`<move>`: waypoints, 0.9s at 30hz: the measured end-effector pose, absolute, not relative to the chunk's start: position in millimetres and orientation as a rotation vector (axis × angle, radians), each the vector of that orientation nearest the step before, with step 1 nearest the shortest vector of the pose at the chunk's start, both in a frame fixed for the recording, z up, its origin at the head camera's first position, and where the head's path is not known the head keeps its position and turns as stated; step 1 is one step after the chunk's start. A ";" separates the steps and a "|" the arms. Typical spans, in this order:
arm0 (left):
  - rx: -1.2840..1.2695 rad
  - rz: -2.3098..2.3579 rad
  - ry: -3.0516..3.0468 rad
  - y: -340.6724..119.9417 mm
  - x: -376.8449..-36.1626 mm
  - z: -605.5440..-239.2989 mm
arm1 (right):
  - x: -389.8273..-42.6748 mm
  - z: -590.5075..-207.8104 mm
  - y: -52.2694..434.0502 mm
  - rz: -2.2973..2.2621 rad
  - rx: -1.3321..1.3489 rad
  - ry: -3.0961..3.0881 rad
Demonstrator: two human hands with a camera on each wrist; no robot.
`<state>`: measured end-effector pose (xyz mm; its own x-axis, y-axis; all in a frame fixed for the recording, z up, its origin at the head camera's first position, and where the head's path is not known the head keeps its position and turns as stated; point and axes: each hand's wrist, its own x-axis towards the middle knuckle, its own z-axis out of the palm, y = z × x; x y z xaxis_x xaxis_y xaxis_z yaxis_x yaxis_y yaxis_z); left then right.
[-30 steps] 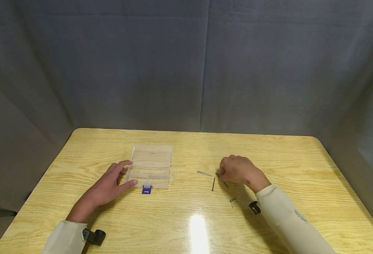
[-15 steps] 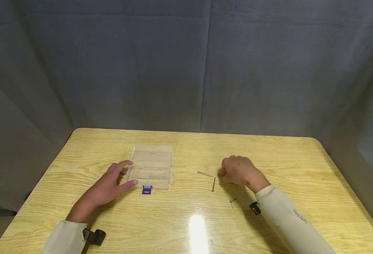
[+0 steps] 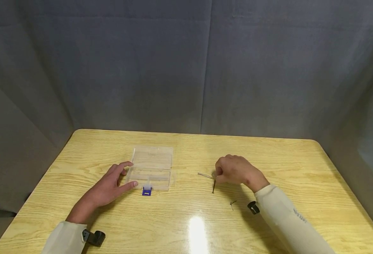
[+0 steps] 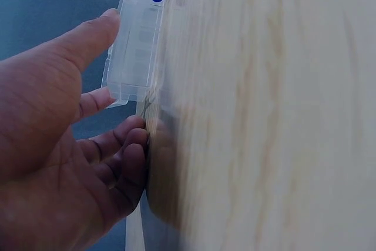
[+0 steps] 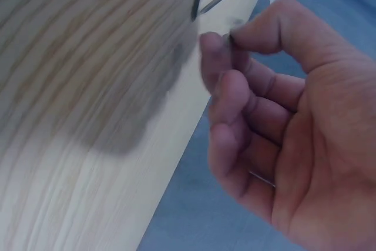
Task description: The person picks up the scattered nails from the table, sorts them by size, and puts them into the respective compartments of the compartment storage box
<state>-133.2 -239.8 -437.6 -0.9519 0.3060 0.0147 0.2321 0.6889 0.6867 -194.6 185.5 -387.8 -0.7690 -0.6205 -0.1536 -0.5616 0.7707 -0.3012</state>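
Note:
A clear plastic compartment box [image 3: 149, 179] with a blue latch [image 3: 146, 191] lies with its lid [image 3: 152, 157] folded back. At its left end is my left hand [image 3: 107, 185], thumb and index finger spread along the edge, other fingers loosely bent. My right hand [image 3: 235, 170] pinches a nail between thumb and index finger; only a small dark bit [image 5: 228, 38] shows, the rest hidden by the fingers. Just left of those fingertips lie a silver nail [image 3: 204, 175] and a dark nail [image 3: 213, 187]. A metallic glint [image 5: 261, 177] shows among the curled fingers.
Small thin nails [image 3: 232, 204] lie crossed nearer the front of the wooden table [image 3: 161, 225]. Grey cloth [image 3: 142, 70] hangs behind the table and at both sides.
My right hand shifts slightly right, then back left toward the two nails. The dark nails seen by its fingers one second ago no longer show on the table. The left hand stays put.

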 end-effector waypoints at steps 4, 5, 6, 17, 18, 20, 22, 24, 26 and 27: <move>0.449 1.116 2.790 -240.0 -133.3 -439.0 | -196.4 -385.7 182.7 -0.436 -0.979 2.712; 0.450 1.118 2.788 -240.0 -133.6 -439.4 | -196.6 -384.6 182.5 -0.451 -0.979 2.711; 0.451 1.115 2.788 -239.9 -133.8 -439.7 | -196.8 -383.4 182.3 -0.465 -0.973 2.709; 0.478 1.123 2.779 -239.1 -135.6 -437.2 | -203.4 -378.6 175.6 -0.595 -1.092 2.684; 0.475 1.123 2.780 -238.9 -135.6 -436.9 | -203.9 -378.6 173.5 -0.609 -1.103 2.684; 0.469 1.127 2.781 -238.6 -135.5 -436.7 | -204.8 -379.4 168.1 -0.642 -1.135 2.670; 0.465 1.129 2.781 -238.6 -135.0 -437.3 | -204.3 -379.2 162.3 -0.672 -1.157 2.631; 0.468 1.129 2.777 -238.4 -134.7 -437.9 | -204.1 -379.4 156.7 -0.698 -1.169 2.588; 0.479 1.128 2.774 -238.1 -134.9 -438.2 | -204.2 -378.8 151.6 -0.709 -1.180 2.554; 0.485 1.129 2.773 -237.9 -135.3 -438.3 | -204.2 -378.1 149.2 -0.710 -1.186 2.546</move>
